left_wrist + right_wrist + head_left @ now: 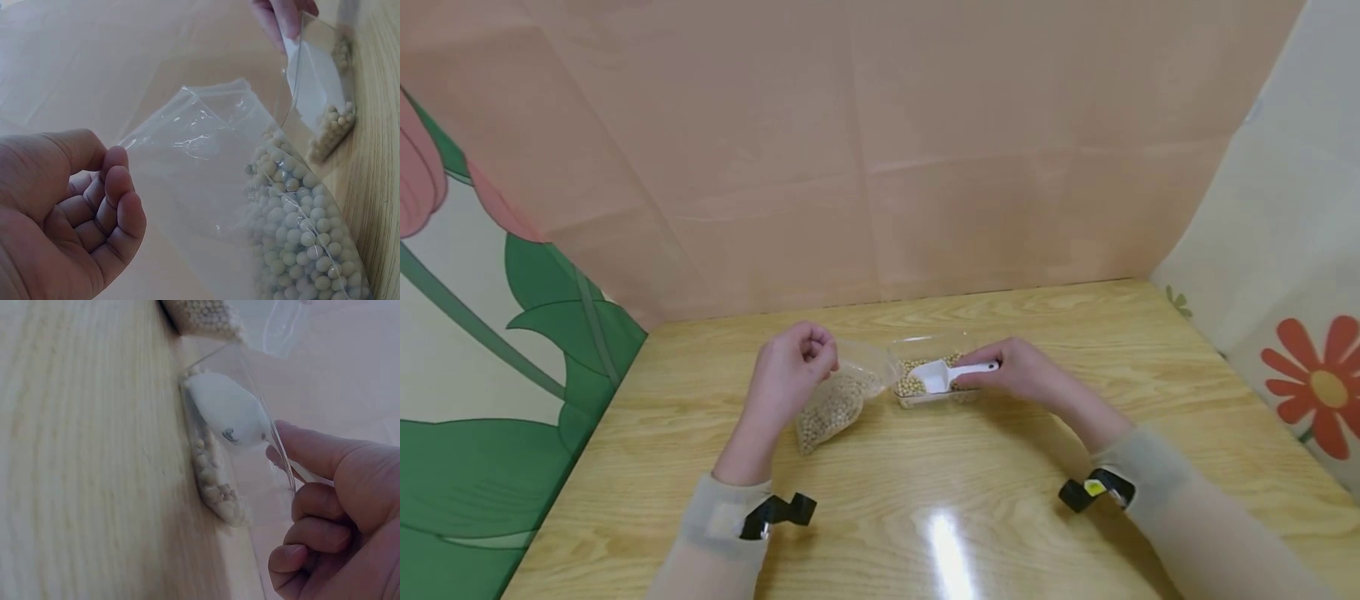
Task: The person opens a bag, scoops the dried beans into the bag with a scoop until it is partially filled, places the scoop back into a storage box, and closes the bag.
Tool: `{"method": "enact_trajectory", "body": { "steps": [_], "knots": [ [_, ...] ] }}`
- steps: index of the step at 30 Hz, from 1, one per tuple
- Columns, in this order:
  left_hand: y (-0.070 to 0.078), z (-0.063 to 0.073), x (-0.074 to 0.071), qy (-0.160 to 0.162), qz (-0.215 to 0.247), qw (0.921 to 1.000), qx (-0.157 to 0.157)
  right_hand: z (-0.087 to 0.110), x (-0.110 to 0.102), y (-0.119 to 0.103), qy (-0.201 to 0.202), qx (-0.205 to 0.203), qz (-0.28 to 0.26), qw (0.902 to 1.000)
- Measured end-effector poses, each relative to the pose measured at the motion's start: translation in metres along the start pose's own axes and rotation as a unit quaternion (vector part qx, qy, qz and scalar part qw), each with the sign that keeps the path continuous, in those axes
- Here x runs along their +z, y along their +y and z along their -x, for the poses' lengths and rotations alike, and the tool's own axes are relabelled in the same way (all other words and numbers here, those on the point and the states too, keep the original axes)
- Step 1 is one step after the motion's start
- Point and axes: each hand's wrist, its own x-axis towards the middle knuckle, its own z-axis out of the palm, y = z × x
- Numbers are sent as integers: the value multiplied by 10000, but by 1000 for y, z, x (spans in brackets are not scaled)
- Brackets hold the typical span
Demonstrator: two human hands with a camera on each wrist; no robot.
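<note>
A clear zip bag (835,408) of round, pale beans stands tilted on the table. My left hand (790,367) pinches an upper edge of it between thumb and index finger, the other fingers curled, and the left wrist view shows the bag's film (200,144) stretching away from them. Just right of the bag sits a clear plastic box (936,399) with similar beans (912,385) in its bottom. My right hand (1018,371) grips the handle of a white scoop (934,377), whose bowl (228,409) is inside the box against the beans.
The wooden table (880,500) extends in front of the bag and box. A pinkish sheet (880,167) hangs behind its far edge. Flower-patterned walls (1315,375) flank both sides. Each forearm wears a black strap (775,512) with a small device.
</note>
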Motion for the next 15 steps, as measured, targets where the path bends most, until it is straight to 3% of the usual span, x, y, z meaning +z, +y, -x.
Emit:
{"method": "enact_trajectory", "body": {
  "steps": [15],
  "knots": [
    [-1,-1,2,-33,39,10000,-68,0,16,3,268,348,-363,9984]
  ]
}}
